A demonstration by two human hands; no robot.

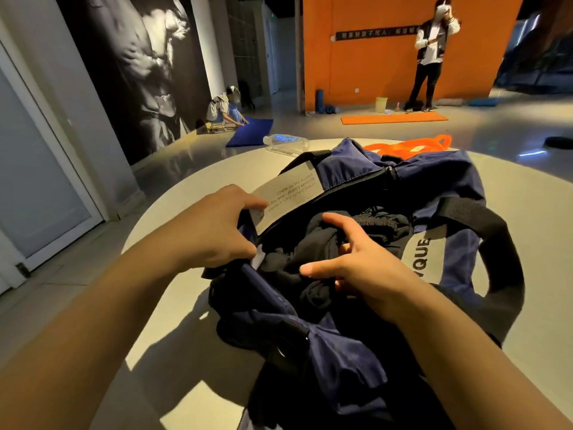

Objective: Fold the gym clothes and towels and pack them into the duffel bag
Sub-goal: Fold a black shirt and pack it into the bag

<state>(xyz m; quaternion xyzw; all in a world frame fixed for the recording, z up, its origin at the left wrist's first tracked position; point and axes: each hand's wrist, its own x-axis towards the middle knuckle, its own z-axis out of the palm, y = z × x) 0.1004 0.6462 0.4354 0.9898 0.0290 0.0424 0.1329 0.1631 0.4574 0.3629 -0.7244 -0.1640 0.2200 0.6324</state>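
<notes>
— Navy nylon, soft and slumped: our bag (356, 352) lies open across the round table (192, 187), its mouth facing us.

— And the hands?

— Our left hand (214, 231), at nine o'clock of the mouth, pinches the rim by the grey label (288, 193) and holds it open. Our right hand (359, 265), at the centre, rests on the black clothes (297, 280) with fingers spread and loosely bent; whether it grips anything we cannot tell.

— How will the clothes handle?

— Light and limp, we judge. They look bunched rather than folded, so they will sag from any single pinch. We should take a wide edge or waistband with both hands.

— Anything left outside?

— An orange item (409, 147) at one o'clock, touching the bag's far end, and a bottle (286, 141) at eleven. The bag itself will collapse unless we hold its rim.
</notes>
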